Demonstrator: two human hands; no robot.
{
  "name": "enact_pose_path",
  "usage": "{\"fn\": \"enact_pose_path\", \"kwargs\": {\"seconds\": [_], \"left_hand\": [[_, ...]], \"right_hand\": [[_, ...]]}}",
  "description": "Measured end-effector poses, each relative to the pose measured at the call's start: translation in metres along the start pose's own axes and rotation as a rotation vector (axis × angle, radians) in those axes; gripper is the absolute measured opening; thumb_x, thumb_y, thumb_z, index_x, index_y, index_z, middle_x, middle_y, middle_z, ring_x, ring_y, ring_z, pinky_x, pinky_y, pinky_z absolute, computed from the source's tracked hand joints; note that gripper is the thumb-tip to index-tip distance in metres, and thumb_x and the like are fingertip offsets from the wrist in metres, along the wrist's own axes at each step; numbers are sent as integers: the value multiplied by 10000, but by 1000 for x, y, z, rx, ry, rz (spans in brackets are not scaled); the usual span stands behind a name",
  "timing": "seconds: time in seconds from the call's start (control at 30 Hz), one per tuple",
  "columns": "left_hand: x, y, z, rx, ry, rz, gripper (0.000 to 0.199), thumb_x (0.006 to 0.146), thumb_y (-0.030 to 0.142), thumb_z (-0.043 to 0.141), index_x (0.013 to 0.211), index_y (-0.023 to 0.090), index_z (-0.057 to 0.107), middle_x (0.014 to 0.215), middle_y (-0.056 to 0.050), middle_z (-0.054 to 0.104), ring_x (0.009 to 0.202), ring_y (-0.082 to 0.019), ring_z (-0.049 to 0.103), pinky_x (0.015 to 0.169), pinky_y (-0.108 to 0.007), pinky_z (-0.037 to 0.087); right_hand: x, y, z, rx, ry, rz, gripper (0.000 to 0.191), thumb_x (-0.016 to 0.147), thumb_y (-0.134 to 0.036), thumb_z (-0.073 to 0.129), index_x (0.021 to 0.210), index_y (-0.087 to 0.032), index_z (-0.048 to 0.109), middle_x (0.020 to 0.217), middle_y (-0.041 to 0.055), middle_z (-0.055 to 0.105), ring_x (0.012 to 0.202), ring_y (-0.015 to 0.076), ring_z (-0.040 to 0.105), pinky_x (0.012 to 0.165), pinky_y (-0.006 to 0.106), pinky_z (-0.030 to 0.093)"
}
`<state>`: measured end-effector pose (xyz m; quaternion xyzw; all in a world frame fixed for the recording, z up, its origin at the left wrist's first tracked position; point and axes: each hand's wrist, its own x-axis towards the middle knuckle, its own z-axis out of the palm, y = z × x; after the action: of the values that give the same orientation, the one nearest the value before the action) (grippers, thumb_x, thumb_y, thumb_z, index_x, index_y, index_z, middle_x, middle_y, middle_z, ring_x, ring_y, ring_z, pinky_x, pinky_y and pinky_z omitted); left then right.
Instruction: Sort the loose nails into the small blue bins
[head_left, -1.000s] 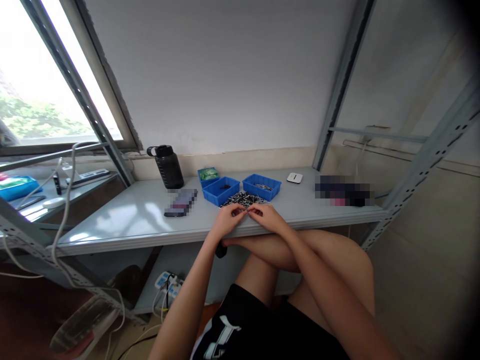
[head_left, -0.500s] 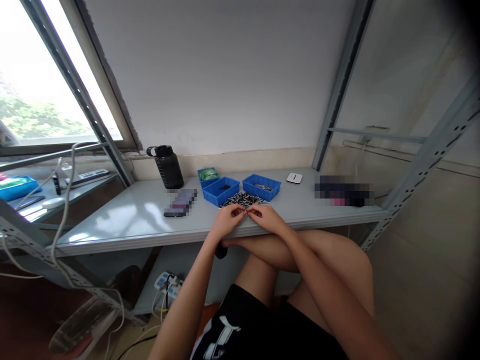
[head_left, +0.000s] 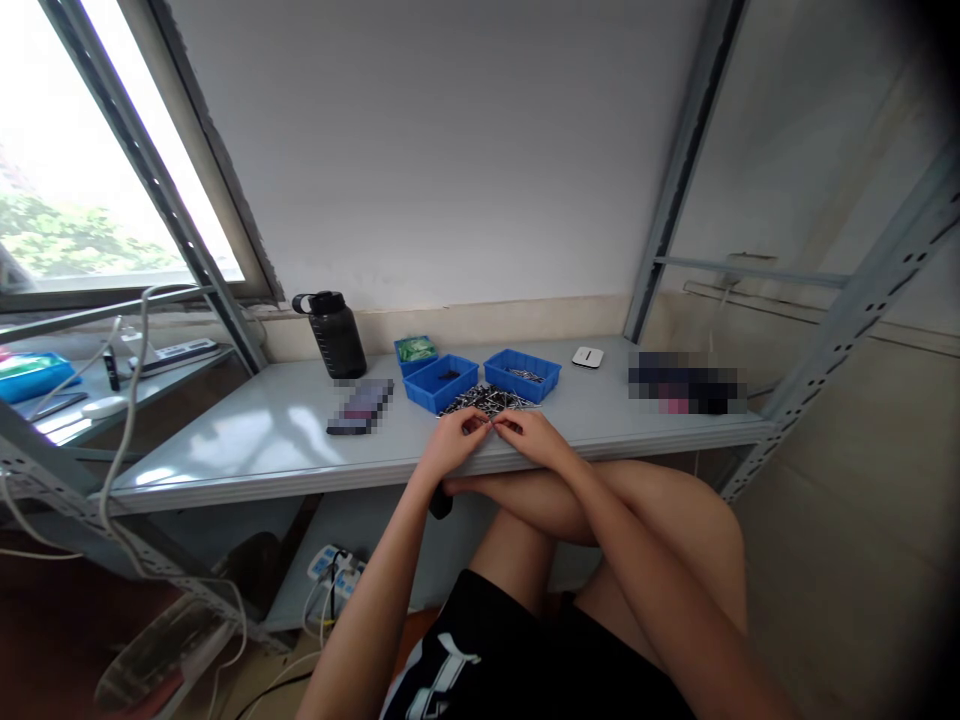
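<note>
Hardly anything has moved since half a second ago: the view has slid by a sliver, and your hands keep the same pose at the table's front edge. Just beyond your fingers lies the pile of black-and-silver rods (head_left: 491,396), rivet-like, near the middle of that edge. Your left hand (head_left: 454,438) and right hand (head_left: 534,434) curl inward until their fingertips meet at the near side of the pile; whether they are clamped on a rod, I cannot tell. The step in hand looks like close fingertip work on one small piece, and I'd judge the next move calls for a light, exact pinch and very little travel.

Behind the pile, toward the back edge, you have the left blue bin (head_left: 421,395) with some dark pieces and the right blue bin (head_left: 541,391) with silvery pins. A smaller blue box (head_left: 416,350) with green packets stands behind the left one. Farther left on the table (head_left: 247,440) are the black water bottle (head_left: 335,340) and a pixelated flat object (head_left: 360,408); toward the back right, a white square device (head_left: 588,357).
</note>
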<state>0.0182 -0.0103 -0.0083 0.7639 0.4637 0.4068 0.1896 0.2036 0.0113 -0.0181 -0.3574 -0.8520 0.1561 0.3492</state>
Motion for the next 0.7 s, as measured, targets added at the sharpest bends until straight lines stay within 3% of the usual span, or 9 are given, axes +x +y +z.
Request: {"fn": "enact_pose_path", "kwargs": {"seconds": [0.7], "left_hand": [[-1, 4, -1, 17, 8, 33, 157, 816, 273, 556, 864, 182, 674, 768, -12, 688, 664, -147, 587, 625, -240, 435]], "right_hand": [[0, 0, 0, -41, -1, 19, 191, 885, -227, 478, 945, -211, 659, 893, 27, 698, 769, 156, 616, 687, 251, 412]]}}
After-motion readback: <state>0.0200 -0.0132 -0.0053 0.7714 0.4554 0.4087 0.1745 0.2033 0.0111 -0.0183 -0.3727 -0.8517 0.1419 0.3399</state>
